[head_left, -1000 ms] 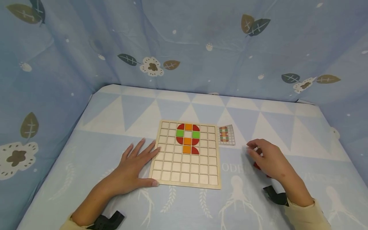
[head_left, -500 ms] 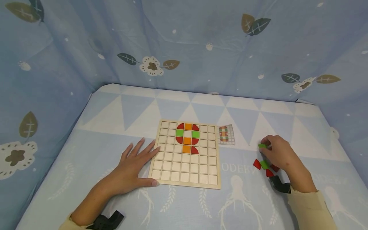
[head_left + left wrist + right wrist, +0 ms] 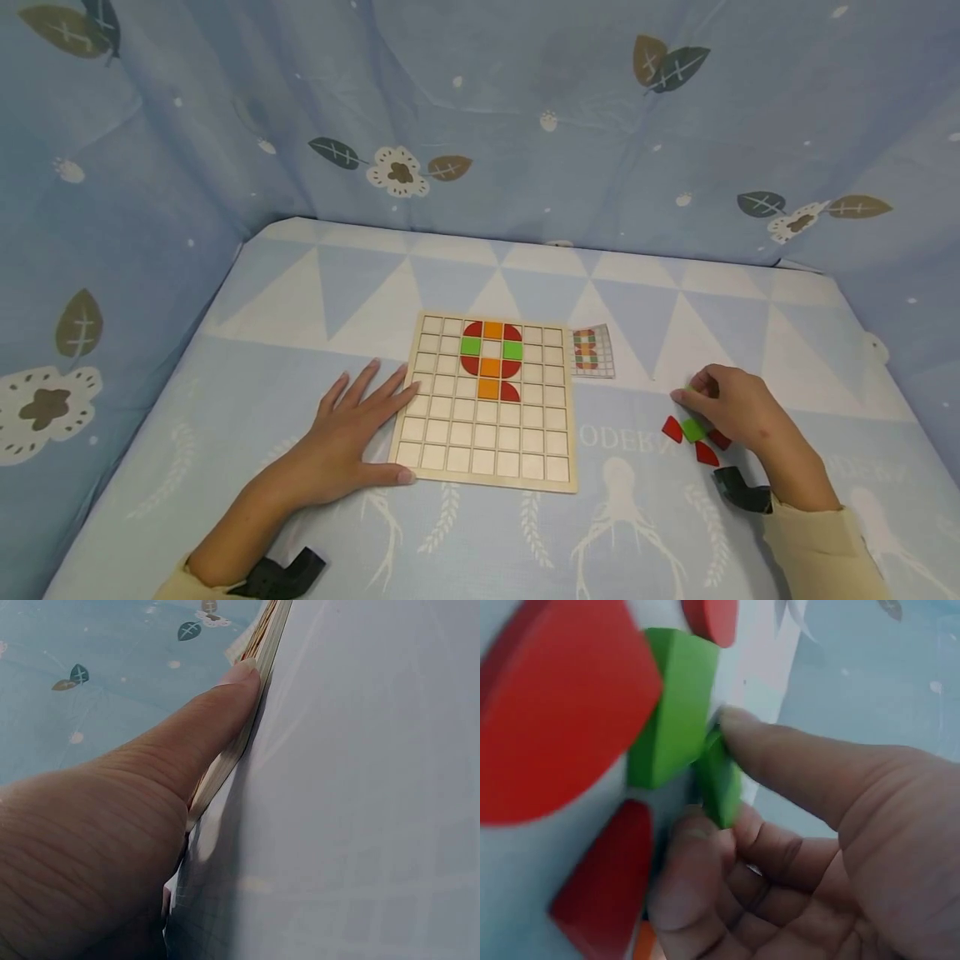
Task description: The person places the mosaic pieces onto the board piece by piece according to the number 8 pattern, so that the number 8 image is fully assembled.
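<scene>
Pinching green tile (image 3: 721, 784), right hand (image 3: 731, 408) is nearer; tile sitting right of board (image 3: 457, 436), toward right edge of table (image 3: 847, 358), long axis unclear. Left hand (image 3: 341, 450) resting spread, touching board's left edge.

Pale capital lettering (image 3: 626, 438) is printed on the covering of the worktop (image 3: 262, 392). Legible characters: "ODER". Position: between the wooden board (image 3: 485, 437) and the leftmost red piece (image 3: 672, 429). The character following "R" cannot be determined. A second, fainter inscription (image 3: 866, 472) is located on the same covering, right of the right forearm (image 3: 801, 473); it is too faint to read reliably.
</scene>
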The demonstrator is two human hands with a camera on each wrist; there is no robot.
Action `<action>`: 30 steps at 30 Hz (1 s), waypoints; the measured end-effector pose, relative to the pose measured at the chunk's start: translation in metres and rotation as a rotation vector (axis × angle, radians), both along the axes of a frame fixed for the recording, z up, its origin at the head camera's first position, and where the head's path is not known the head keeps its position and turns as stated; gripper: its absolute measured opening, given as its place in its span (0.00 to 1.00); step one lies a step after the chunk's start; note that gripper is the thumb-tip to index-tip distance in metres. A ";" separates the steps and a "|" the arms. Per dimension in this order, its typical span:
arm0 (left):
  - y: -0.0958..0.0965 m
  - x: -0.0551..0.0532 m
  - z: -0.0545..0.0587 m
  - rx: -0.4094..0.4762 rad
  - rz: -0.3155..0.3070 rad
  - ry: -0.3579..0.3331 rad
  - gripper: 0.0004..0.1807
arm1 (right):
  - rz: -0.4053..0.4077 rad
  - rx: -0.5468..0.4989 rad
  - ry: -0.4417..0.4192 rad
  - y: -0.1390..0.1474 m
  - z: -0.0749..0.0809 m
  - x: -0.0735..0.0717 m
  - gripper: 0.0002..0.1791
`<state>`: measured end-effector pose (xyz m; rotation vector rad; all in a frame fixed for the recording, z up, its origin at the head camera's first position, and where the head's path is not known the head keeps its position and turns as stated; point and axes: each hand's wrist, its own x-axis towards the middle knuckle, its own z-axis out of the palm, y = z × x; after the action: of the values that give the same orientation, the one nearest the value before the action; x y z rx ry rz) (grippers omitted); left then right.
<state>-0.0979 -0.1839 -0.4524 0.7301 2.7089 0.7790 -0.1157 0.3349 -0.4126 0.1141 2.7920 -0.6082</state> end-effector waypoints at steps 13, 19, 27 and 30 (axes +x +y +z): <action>0.000 0.001 0.003 -0.002 -0.015 -0.005 0.59 | 0.086 -0.024 0.130 -0.012 0.002 0.008 0.12; 0.001 0.000 0.003 -0.008 -0.011 -0.011 0.60 | 0.201 -0.081 0.264 -0.042 0.011 0.009 0.12; 0.001 0.000 0.004 -0.005 -0.018 -0.001 0.59 | 0.330 -0.197 0.271 -0.100 0.022 0.008 0.02; 0.000 0.000 0.005 -0.006 -0.021 -0.001 0.59 | 0.381 -0.242 0.246 -0.123 0.021 0.005 0.02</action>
<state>-0.0977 -0.1835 -0.4476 0.7551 2.6969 0.7659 -0.1105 0.2123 -0.3919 -0.5637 2.8231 -0.8991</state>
